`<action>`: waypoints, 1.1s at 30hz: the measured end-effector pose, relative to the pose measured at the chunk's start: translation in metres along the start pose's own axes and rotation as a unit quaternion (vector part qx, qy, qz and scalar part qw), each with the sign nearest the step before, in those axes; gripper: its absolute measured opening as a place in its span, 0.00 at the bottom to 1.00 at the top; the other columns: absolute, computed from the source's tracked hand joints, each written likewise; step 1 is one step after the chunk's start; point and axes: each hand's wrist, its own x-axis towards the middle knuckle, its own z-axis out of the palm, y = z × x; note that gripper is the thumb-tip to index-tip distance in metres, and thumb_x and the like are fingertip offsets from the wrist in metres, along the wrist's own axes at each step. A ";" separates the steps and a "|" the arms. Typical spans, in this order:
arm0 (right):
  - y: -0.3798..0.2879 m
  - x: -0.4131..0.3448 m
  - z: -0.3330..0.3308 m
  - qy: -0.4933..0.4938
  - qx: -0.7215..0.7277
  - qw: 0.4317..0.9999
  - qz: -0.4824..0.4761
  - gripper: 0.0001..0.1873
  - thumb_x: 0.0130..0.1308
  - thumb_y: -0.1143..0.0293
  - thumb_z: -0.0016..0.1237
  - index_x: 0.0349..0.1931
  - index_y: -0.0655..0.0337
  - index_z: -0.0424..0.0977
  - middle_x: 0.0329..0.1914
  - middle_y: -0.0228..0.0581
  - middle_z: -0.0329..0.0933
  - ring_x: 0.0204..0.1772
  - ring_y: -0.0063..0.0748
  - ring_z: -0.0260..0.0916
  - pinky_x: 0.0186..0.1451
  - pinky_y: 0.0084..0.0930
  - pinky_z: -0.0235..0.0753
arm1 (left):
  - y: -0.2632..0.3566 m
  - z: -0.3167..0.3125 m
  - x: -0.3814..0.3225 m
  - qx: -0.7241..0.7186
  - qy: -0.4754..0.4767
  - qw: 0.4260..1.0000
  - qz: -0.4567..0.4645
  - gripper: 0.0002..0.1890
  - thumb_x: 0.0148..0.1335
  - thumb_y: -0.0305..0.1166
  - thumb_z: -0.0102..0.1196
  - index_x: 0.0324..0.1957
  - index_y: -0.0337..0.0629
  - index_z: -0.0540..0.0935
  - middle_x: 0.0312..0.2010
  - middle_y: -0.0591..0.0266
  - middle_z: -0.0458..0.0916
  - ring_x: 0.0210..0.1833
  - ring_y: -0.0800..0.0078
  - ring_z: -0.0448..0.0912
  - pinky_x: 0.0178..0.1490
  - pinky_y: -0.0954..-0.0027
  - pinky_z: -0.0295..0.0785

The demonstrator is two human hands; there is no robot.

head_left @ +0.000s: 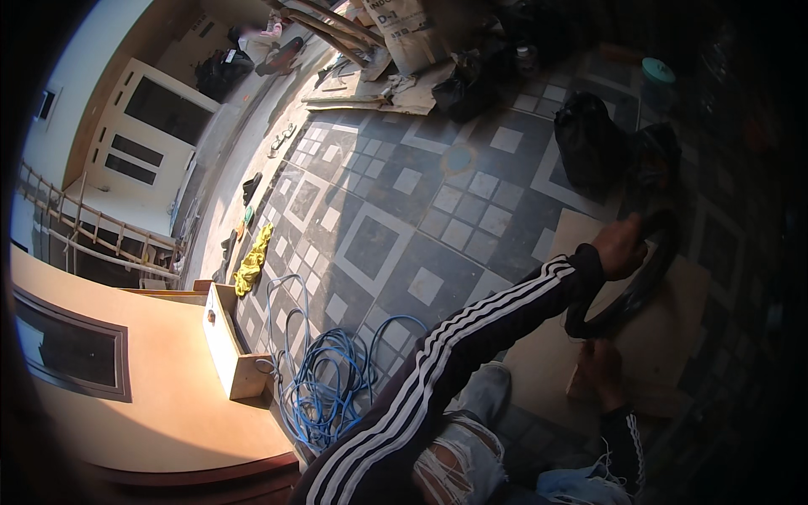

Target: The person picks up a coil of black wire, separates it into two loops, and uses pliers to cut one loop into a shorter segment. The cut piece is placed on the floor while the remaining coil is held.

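Observation:
A thick black ring-shaped coil [631, 297] stands over a light brown board [543, 360] on the floor. My left hand [622, 247] grips the coil's upper left part, with the striped sleeve stretched across the view. Just below the coil's lower end is my right hand [600, 369], fingers curled. A thin strand shows between that hand and the coil. Beside the right fingers is a small brown piece [576, 382], too dark to name. Shade hides whatever the right hand may hold, and the coil's far side fades into black plastic.
Black plastic bags [587, 142] stand beyond the board, near a container with a green lid [658, 71]. A tangled blue hose or cable [325, 385] lies on the patterned tiles at left. A wooden box [237, 360], a yellow cloth [254, 259] and a paper sack [407, 35] are farther off.

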 end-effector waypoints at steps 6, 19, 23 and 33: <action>0.001 0.001 -0.002 -0.017 -0.005 1.000 0.007 0.19 0.74 0.59 0.45 0.36 0.68 0.79 0.39 0.61 0.79 0.47 0.65 0.78 0.51 0.54 0.76 | 0.004 -0.002 -0.001 0.000 -0.016 1.000 -0.024 0.16 0.61 0.29 0.54 0.47 0.28 0.70 0.33 0.27 0.81 0.42 0.28 0.80 0.48 0.38 0.74; 0.004 0.002 0.001 -0.006 0.009 1.000 -0.004 0.14 0.72 0.61 0.49 0.43 0.63 0.81 0.39 0.58 0.81 0.47 0.63 0.79 0.49 0.54 0.77 | 0.007 0.000 -0.005 -0.002 0.008 1.000 -0.007 0.13 0.63 0.30 0.53 0.45 0.33 0.69 0.30 0.32 0.79 0.38 0.30 0.80 0.42 0.39 0.73; 0.007 0.002 0.003 -0.007 0.008 1.000 -0.003 0.14 0.72 0.61 0.48 0.43 0.63 0.81 0.40 0.58 0.81 0.47 0.64 0.79 0.50 0.54 0.77 | 0.009 -0.001 -0.004 -0.007 -0.011 1.000 -0.021 0.13 0.63 0.30 0.53 0.44 0.33 0.69 0.30 0.32 0.79 0.37 0.30 0.79 0.41 0.40 0.73; 0.009 0.002 0.004 -0.015 -0.007 1.000 0.005 0.15 0.72 0.61 0.48 0.46 0.62 0.82 0.42 0.58 0.82 0.48 0.63 0.79 0.52 0.52 0.78 | 0.014 -0.004 -0.004 -0.003 -0.023 0.999 -0.025 0.15 0.62 0.29 0.54 0.47 0.31 0.70 0.33 0.29 0.81 0.41 0.29 0.80 0.47 0.38 0.74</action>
